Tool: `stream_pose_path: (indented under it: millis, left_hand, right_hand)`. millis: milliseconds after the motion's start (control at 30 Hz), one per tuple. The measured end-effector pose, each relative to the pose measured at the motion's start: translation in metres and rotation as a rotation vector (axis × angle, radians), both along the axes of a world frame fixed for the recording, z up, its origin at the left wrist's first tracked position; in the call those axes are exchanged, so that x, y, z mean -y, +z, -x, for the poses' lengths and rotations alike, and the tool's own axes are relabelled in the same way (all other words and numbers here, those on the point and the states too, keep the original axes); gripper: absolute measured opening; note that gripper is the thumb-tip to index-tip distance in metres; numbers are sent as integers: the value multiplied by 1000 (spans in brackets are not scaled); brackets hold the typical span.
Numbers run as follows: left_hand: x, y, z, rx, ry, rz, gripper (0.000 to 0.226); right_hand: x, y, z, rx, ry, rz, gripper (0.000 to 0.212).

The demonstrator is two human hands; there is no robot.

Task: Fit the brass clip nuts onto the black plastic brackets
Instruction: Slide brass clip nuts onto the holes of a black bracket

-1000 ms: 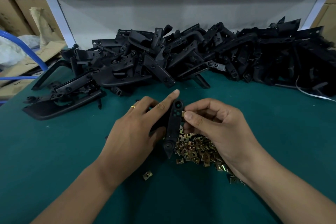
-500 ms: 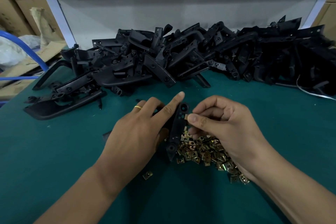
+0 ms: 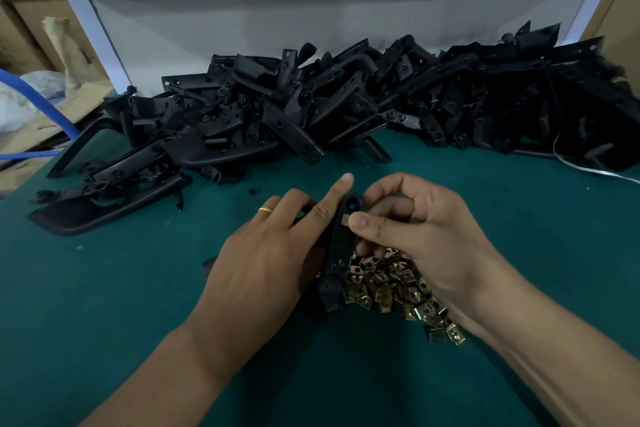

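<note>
My left hand [image 3: 266, 253] grips a long black plastic bracket [image 3: 341, 253] from its left side, index finger stretched along its upper edge. The bracket stands on edge on the green mat, its round end pointing away from me. My right hand [image 3: 419, 236] pinches a brass clip nut [image 3: 345, 219] between thumb and fingers and holds it against the bracket's upper part. A heap of brass clip nuts [image 3: 391, 284] lies on the mat under my right hand.
A large pile of black plastic brackets [image 3: 311, 114] runs across the back of the green mat [image 3: 104, 305], spreading to the left [image 3: 104, 191] and right [image 3: 554, 107]. A blue hose [image 3: 52, 114] and cardboard boxes sit at far left. A white frame post [image 3: 93, 31] stands behind.
Both hands and the bracket have shifted slightly lower and to the right. The clip nut in my right hand has come in against the bracket's upper part.
</note>
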State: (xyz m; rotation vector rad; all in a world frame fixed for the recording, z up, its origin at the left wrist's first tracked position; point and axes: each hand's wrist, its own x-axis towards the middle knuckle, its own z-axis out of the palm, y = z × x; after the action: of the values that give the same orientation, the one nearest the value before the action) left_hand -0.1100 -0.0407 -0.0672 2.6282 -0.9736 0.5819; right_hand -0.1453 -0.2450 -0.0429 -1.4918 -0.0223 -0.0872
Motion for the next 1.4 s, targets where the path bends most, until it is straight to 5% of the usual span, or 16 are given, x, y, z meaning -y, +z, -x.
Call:
stream_pose_path:
  millis: [200,333,533,733,800,1000,1167,1400]
  left_hand:
    - [-8,4,-8,2,4,150,84]
    - [-23,-1,-20,-72,193,251,89]
    - [-30,-15,-31,-130,358,226,76]
    - [-29,-19,-34,-123,364,164,75]
    - [-29,-18,-33,-123,355,172,75]
    - [-24,-11,-25,-109,268,190,84]
    - [-18,-5,-18,-90,184,214,82]
    - [-17,-2,-14,-60,185,234,79]
  right_hand:
    - [1,1,-4,49,83,11,19]
    - [-5,-13,2,147,-78,652,11]
    - [-27,-26,6,244,85,1101,20]
    - [-35,-27,7,302,62,1097,7]
    - [-34,-26,8,301,53,990,9]
    - [-21,-15,2,124,-24,230,24]
    - [-16,-13,-3,55,-39,-120,19]
    - [-21,-11,-2,32,42,-274,24]
